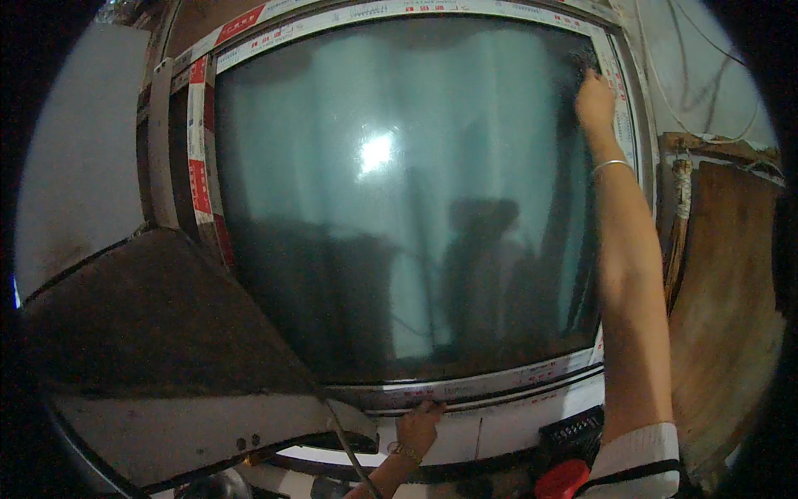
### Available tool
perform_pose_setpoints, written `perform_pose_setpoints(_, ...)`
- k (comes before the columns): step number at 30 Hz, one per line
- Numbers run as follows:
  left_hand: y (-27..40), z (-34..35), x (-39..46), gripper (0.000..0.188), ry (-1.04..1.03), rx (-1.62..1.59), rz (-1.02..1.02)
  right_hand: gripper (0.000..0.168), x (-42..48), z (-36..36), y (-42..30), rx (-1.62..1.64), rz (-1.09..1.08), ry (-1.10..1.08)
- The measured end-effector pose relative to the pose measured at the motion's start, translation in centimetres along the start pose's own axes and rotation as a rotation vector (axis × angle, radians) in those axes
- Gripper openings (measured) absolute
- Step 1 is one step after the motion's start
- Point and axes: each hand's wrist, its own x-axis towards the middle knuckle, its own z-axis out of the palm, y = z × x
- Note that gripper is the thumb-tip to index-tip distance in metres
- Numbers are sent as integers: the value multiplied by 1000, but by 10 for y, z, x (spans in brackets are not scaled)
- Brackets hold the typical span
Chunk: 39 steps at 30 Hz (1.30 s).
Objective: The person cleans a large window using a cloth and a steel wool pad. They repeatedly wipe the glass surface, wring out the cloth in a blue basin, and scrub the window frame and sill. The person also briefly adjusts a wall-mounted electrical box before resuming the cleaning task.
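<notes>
A large glass window pane (399,187) in a metal frame with printed protective tape fills the middle of the view, showing a bright light and dark shapes in reflection. My right hand (595,103), a bangle on its wrist, is raised to the pane's upper right edge beside the frame; its fingers are bent, and whether they hold something small cannot be told. My left hand (419,429), with a watch or bracelet at the wrist, is at the bottom rail of the frame (474,388), fingers curled at its edge. What lies under those fingers is hidden.
A dark-topped range hood (168,318) juts in at the lower left. A thin rod or cord (346,440) runs past my left forearm. Lower right are a black slotted rack (570,427) and a red round object (562,479). A brown board (726,268) and hanging cables (661,93) are at right.
</notes>
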Motion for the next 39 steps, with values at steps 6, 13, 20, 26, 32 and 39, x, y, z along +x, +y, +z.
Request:
perform_pose_setpoints(6,-1,6,4,38,35,-18,42,26,-46,-21,-230,566,-465,19)
perform_pose_setpoints(13,-13,16,3,32,213,-126,107,23,-128,-48,-322,577,-702,-62)
perform_pose_setpoints(20,-2,9,5,36,167,-57,130,34,-2,-14,-14,184,-251,70)
perform_pose_setpoints(26,-51,91,5,39,24,-164,-8,45,-141,-37,98,86,-367,-36)
perform_pose_setpoints(32,-7,17,7,40,47,-106,81,52,-327,-76,178,99,-265,-454)
perform_pose_setpoints(39,2,-5,5,30,84,72,92,42,-56,-57,78,10,-444,-42)
